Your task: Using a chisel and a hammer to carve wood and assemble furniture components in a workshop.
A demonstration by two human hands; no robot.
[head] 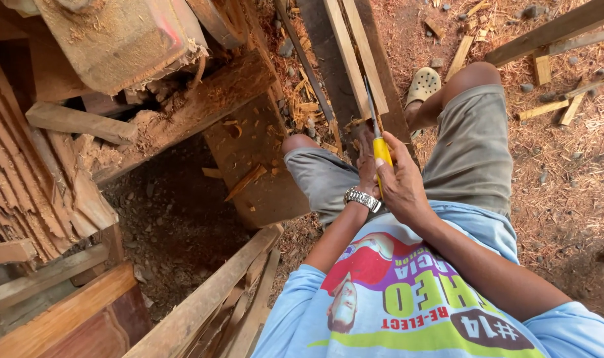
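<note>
Gripping a yellow-handled tool (380, 147), the right hand (401, 182) is clenched above the lap; left hand (366, 162), wearing a wristwatch (362, 198), steadies it; its grip cannot be told.

Bare earth floor (176, 225) fills the centre left of the frame, dark and strewn with small stones. To the right, the ground (567, 192) is reddish with sawdust and wood shavings in daylight. Rough weathered beams (202, 106) and splintered boards (23, 179) crowd the upper left. Long planks (348, 53) run up the top centre, offcuts (547, 73) lie scattered at the upper right, and stacked boards (209, 305) slant across the bottom left.
</note>
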